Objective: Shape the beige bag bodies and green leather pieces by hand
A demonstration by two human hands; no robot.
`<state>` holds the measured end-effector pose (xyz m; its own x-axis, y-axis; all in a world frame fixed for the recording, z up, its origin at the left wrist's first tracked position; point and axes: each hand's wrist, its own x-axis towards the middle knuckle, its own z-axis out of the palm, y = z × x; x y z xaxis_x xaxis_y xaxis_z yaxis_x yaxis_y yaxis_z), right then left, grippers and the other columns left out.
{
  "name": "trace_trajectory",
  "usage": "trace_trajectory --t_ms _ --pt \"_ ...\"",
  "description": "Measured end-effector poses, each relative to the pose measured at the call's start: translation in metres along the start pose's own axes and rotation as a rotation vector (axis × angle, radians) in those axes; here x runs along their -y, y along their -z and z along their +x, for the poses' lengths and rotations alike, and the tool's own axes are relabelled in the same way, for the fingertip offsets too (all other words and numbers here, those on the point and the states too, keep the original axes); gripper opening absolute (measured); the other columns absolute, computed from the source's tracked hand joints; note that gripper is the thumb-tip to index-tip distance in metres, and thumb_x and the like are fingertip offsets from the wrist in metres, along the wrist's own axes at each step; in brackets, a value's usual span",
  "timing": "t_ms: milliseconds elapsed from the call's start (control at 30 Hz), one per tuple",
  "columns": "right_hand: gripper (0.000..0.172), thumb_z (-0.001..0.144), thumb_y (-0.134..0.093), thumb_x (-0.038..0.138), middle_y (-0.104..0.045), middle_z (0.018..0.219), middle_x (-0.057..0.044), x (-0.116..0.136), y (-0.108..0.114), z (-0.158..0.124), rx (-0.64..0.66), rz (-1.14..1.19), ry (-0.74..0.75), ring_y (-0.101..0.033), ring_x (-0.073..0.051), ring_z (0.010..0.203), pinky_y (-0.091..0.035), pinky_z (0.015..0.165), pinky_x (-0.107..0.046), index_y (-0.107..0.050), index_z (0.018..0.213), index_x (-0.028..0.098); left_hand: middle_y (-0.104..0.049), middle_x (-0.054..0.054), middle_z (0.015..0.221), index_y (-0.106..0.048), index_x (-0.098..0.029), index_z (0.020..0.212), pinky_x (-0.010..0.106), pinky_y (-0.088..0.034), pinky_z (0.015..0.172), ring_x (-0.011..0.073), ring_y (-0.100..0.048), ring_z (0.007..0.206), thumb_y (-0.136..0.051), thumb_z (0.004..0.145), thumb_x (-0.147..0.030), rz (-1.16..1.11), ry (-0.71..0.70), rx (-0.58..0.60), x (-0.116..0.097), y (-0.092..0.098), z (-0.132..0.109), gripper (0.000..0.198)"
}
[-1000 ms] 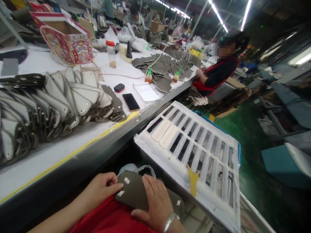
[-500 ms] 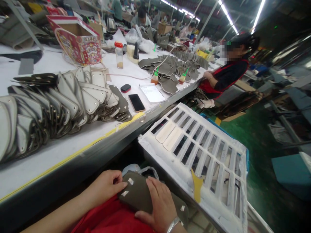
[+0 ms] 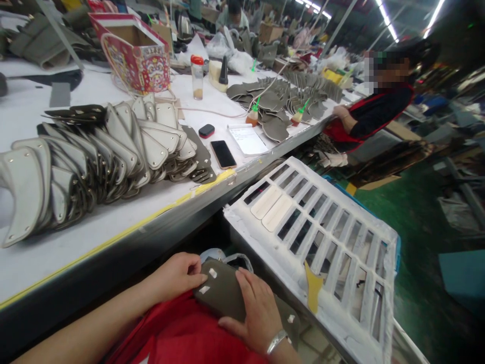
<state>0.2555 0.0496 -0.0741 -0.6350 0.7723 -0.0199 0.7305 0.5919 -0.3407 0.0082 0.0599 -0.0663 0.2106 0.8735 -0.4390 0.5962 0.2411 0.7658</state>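
Observation:
A dark olive, flat curved piece (image 3: 223,292) with small white patches lies over the red apron on my lap. My left hand (image 3: 185,274) pinches its left end between thumb and curled fingers. Across its middle rests my right hand (image 3: 259,308), fingers stretched and spread on the upper face, a silver bracelet at the wrist. On the table to the left, many similar pieces with pale undersides and small metal studs form a long overlapping pile (image 3: 113,146).
A white slatted crate (image 3: 280,237) stands at the right, bearing two pale strips and a yellow piece (image 3: 313,288). A phone (image 3: 223,153), notepad (image 3: 247,139) and red box (image 3: 132,55) are on the table (image 3: 125,217). A person in red (image 3: 371,111) sits beyond.
The whole view has shifted, so the table, crate and hands appear slightly further right. Both hands stay on the olive piece in nearly the same pose.

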Motion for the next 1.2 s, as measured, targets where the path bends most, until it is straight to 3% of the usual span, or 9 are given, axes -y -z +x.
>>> trace_trajectory --t_ms 300,600,733,833,933,1067,1200 --pt "0.083 0.072 -0.050 0.068 -0.044 0.129 -0.018 0.001 0.004 0.000 0.044 0.003 -0.005 -0.043 -0.032 0.115 -0.038 0.093 -0.049 -0.038 0.131 0.010 -0.042 -0.007 0.063 -0.039 -0.020 0.069 0.021 -0.031 0.053 0.0104 -0.038 0.059 -0.057 0.073 -0.035 -0.201 -0.105 0.068 0.008 0.002 -0.003 0.024" --pt "0.082 0.072 -0.046 0.072 -0.041 0.134 -0.013 0.028 0.001 0.026 0.100 0.045 -0.054 -0.041 -0.032 0.116 -0.035 0.094 -0.050 -0.038 0.134 0.018 -0.045 -0.007 0.068 -0.041 -0.020 0.075 0.021 -0.036 0.057 0.0105 -0.041 0.062 -0.056 0.075 -0.031 -0.246 -0.177 0.067 0.018 0.000 -0.002 0.018" --pt "0.082 0.072 -0.042 0.074 -0.040 0.136 -0.010 0.031 -0.002 0.029 0.092 0.045 -0.078 -0.041 -0.033 0.116 -0.035 0.094 -0.051 -0.035 0.135 0.021 -0.049 -0.007 0.066 -0.046 -0.021 0.094 0.022 -0.039 0.056 0.0120 -0.046 0.060 -0.053 0.076 -0.027 -0.191 -0.136 0.022 0.008 -0.001 -0.003 0.020" --pt "0.082 0.073 -0.042 0.073 -0.040 0.136 -0.010 0.031 -0.004 0.028 0.092 0.041 -0.079 -0.042 -0.032 0.116 -0.035 0.094 -0.051 -0.035 0.135 0.022 -0.062 0.000 0.087 -0.050 -0.022 0.109 0.028 -0.043 0.074 0.0165 -0.056 0.078 -0.051 0.079 -0.031 -0.128 -0.151 -0.042 0.002 -0.004 -0.003 0.032" --pt "0.082 0.072 -0.042 0.074 -0.041 0.135 -0.010 0.031 -0.005 0.028 0.078 0.021 -0.069 -0.042 -0.031 0.115 -0.036 0.094 -0.050 -0.036 0.135 0.021 -0.061 0.005 0.111 -0.056 -0.021 0.110 0.032 -0.038 0.092 0.0209 -0.055 0.100 -0.050 0.080 -0.035 -0.117 -0.187 -0.058 0.003 -0.007 -0.001 0.034" --pt "0.081 0.076 -0.040 0.071 -0.036 0.138 -0.011 0.029 -0.005 0.026 0.039 -0.025 0.001 -0.036 -0.030 0.121 -0.036 0.095 -0.048 -0.033 0.136 0.016 -0.061 0.006 0.114 -0.054 -0.019 0.112 0.032 -0.040 0.093 0.0211 -0.055 0.102 -0.050 0.080 -0.038 -0.173 -0.176 -0.033 0.011 -0.009 0.001 0.038" --pt "0.067 0.083 -0.045 0.057 -0.035 0.140 -0.007 0.016 0.004 0.005 0.056 -0.066 0.164 -0.025 -0.027 0.129 -0.028 0.103 -0.048 -0.032 0.137 0.020 -0.061 0.006 0.113 -0.054 -0.019 0.113 0.033 -0.041 0.092 0.0218 -0.055 0.102 -0.048 0.080 -0.040 -0.211 -0.185 -0.005 0.013 -0.012 0.000 0.039"
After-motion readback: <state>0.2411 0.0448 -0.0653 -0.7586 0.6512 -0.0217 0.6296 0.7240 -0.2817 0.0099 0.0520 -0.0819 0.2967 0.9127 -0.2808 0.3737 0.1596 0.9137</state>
